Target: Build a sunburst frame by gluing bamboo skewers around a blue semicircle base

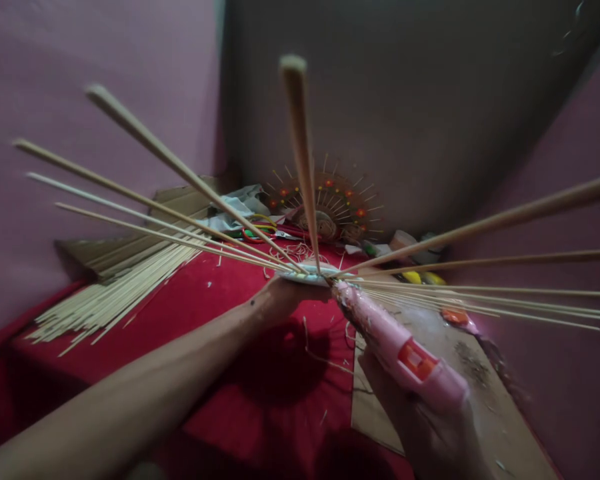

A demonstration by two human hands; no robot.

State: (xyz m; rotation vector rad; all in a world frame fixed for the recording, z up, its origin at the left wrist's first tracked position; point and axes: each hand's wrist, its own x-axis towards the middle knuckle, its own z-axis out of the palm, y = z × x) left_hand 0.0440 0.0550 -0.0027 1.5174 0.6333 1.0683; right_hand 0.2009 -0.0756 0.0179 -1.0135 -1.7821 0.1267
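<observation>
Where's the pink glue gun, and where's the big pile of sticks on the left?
Pink glue gun (386,328): head view, on its pink body.
Pile of sticks (123,290): head view, about midway along the sticks.

The table (200,337) is being covered by a red cloth (190,303). On the left side, a big pile of thin sticks (115,293) is being held up by the cloth. On the right, a flat piece of cardboard (380,417) is being carried. Near the back, curly bits of string (300,252) and a pair of scissors (284,234) are being carried too.
</observation>
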